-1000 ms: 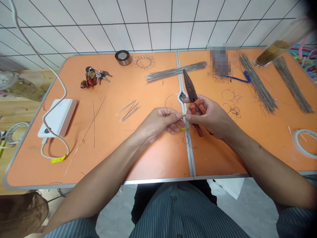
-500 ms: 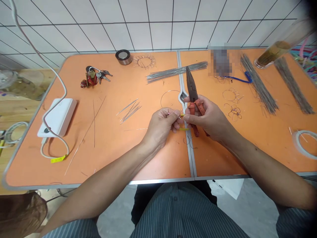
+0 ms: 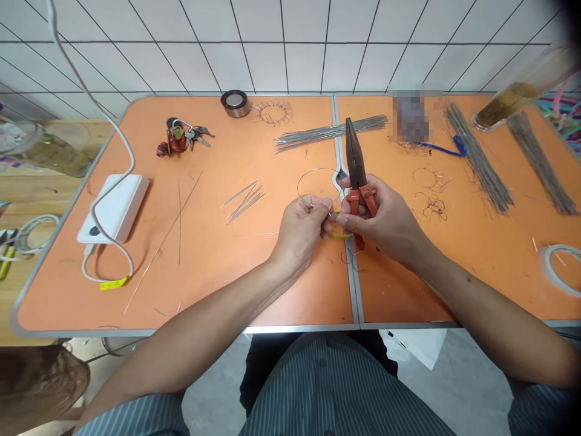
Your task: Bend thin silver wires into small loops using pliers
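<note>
Our right hand (image 3: 381,221) closes firmly round red-handled long-nose pliers (image 3: 356,163), their nose pointing toward the frame's top. Our left hand (image 3: 299,233) pinches a thin wire loop (image 3: 318,169) just beside them, mid-frame.

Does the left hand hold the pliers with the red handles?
No, the right hand grips the red-handled long-nose pliers, while the left hand pinches a thin wire loop.
</note>
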The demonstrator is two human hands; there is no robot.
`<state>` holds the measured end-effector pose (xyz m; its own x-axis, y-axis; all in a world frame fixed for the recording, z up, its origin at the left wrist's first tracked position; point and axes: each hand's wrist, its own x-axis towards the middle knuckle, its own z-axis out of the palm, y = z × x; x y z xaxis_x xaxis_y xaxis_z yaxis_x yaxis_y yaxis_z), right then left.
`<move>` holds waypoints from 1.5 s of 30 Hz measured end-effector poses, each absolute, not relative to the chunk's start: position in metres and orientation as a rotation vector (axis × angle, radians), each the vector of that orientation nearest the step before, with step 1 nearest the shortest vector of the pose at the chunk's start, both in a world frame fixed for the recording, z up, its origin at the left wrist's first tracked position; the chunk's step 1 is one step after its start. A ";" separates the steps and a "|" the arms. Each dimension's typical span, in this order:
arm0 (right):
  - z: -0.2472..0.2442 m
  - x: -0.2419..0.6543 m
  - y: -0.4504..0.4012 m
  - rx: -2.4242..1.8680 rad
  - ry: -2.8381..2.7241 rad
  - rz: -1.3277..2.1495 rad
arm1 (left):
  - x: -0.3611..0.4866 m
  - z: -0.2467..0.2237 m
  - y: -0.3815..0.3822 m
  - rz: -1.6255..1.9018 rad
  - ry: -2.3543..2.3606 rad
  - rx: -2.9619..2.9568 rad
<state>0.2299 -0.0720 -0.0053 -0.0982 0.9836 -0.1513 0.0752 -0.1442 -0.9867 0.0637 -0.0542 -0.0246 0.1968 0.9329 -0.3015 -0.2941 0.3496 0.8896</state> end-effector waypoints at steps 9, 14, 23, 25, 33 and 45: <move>-0.010 0.227 -0.073 -1.359 -1.332 1.182 | 0.058 -0.032 -0.042 0.868 0.954 0.682; -0.011 0.232 -0.069 -1.409 -1.329 1.307 | 0.053 -0.037 -0.033 0.742 0.927 0.694; -0.006 0.237 -0.068 -1.449 -1.360 1.496 | 0.041 -0.042 -0.023 0.794 0.856 0.932; -0.007 0.240 -0.067 -1.448 -1.378 1.545 | 0.036 -0.041 -0.019 0.771 0.865 0.990; -0.011 0.248 -0.063 -1.463 -1.337 1.583 | 0.021 -0.020 -0.016 0.685 0.857 1.479; -0.002 0.244 -0.063 -1.521 -1.402 1.587 | 0.023 -0.022 -0.019 0.738 0.843 1.529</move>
<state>0.2439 -0.0632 -0.0017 -0.2273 0.8938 -0.3867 0.2732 -0.3226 -0.9063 0.0232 -0.0188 -0.0220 0.5394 0.8420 -0.0073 0.1044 -0.0582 0.9928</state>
